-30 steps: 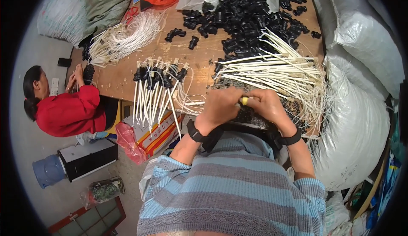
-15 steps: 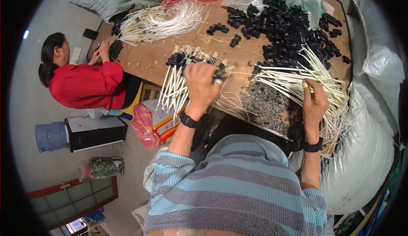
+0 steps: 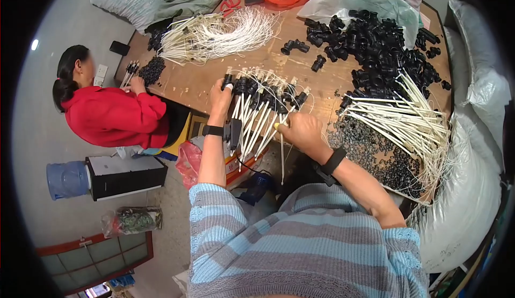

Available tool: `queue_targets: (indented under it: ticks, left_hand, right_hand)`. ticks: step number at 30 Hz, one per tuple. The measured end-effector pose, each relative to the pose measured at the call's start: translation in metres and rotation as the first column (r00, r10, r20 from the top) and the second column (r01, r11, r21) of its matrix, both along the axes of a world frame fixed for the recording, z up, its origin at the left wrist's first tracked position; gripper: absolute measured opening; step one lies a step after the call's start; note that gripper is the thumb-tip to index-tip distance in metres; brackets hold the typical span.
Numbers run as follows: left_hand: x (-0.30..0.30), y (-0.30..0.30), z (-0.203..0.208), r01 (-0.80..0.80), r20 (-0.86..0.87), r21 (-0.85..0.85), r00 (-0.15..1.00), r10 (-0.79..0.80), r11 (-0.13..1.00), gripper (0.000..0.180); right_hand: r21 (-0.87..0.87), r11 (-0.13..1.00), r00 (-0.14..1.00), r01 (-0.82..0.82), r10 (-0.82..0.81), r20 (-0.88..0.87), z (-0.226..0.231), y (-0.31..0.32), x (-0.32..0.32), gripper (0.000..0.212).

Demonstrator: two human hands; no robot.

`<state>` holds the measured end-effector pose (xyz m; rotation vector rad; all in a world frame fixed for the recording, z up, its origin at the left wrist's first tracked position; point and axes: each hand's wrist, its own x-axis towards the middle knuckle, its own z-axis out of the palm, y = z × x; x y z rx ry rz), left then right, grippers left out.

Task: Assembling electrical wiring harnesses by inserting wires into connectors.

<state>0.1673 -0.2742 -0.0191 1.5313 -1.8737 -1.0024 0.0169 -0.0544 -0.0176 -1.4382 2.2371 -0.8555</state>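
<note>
My left hand [image 3: 219, 100] is closed around a black plastic fitting [image 3: 228, 79] at the left end of a row of such fittings. White sticks [image 3: 252, 123] with thin cords extend from this row toward me, past the table's near edge. Just right of the row, my right hand [image 3: 304, 131] has curled fingers and a yellow-tipped thumb pressed against a white stick [image 3: 282, 161] that points down toward me. The exact grip is partly hidden. Farther right lies a loose bundle of white sticks [image 3: 397, 115] with tangled cords.
Black fittings [image 3: 375, 46] are heaped at the back right, with small dark parts [image 3: 370, 142] spread nearer. Corded sticks [image 3: 214, 35] lie at the far left. A person in red [image 3: 112, 113] works at the left edge. Full white sacks [image 3: 456, 190] stand against the right side.
My right hand has left the right-hand bundle and crossed to the row of fittings. My left hand has moved left and now sits at the row's left end.
</note>
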Motion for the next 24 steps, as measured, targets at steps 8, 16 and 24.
queue_targets:
  ticks: [8, 16, 24]
  left_hand:
    - [0.001, -0.019, -0.023, 0.201, -0.198, 0.054, 0.962, -0.187, 0.978, 0.038]
    - [0.008, -0.004, -0.006, 0.151, -0.092, -0.189, 0.981, -0.171, 0.970, 0.033]
    - [-0.081, 0.126, 0.048, 0.760, -0.087, -0.276, 0.590, -0.803, 0.589, 0.037]
  right_hand:
    - [0.126, 0.976, 0.741, 0.178, -0.217, 0.636, -0.024, -0.018, 0.013, 0.026]
    - [0.094, 0.996, 0.904, 0.012, -0.051, 0.424, 0.007, -0.029, 0.004, 0.026]
    - [-0.166, 0.983, 0.983, -0.079, 0.105, 0.152, 0.006, 0.056, 0.004, 0.021]
